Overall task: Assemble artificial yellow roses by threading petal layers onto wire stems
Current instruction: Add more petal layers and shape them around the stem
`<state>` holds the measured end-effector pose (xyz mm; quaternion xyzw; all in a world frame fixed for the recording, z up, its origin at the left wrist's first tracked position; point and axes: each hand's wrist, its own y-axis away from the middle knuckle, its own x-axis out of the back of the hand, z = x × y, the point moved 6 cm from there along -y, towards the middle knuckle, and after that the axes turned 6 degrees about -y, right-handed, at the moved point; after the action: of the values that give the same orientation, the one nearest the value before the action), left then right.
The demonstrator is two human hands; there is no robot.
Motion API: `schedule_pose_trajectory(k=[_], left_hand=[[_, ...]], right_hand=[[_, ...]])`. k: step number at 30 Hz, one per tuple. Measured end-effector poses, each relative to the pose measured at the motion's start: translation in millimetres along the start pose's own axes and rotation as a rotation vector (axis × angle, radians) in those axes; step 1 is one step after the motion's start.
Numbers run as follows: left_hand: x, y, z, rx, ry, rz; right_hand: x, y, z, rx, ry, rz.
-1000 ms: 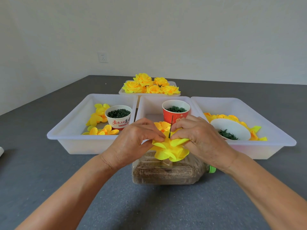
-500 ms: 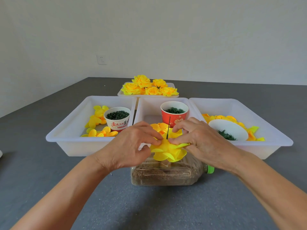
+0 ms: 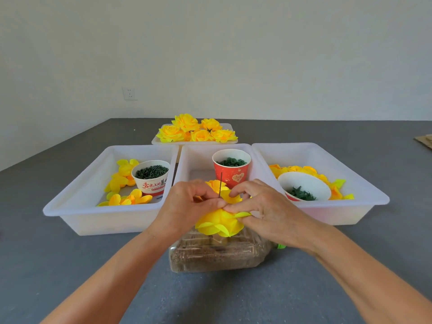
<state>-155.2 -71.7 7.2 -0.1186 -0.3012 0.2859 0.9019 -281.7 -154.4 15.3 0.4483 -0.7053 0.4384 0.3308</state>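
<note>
Your left hand (image 3: 187, 204) and right hand (image 3: 264, 206) both pinch the yellow petal layer (image 3: 219, 224), fingertips pressed together at the upright wire stem (image 3: 221, 183). The layer sits over the clear bottle (image 3: 217, 256), just near of the middle tray (image 3: 187, 164).

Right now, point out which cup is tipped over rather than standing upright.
The white-lined cup in the right tray lies on its side. The red cup and the white printed cup stand upright.

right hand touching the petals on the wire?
Touching. Head view: right hand fingers pinch the petals beside the wire.
</note>
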Motion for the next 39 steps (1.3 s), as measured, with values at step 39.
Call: schedule_pose_trajectory(k=[39], left_hand=[[-4,5,-5,-0.028,0.082,-0.017]], right_hand=[[11,-88,252,-1.015,0.38,-0.257]])
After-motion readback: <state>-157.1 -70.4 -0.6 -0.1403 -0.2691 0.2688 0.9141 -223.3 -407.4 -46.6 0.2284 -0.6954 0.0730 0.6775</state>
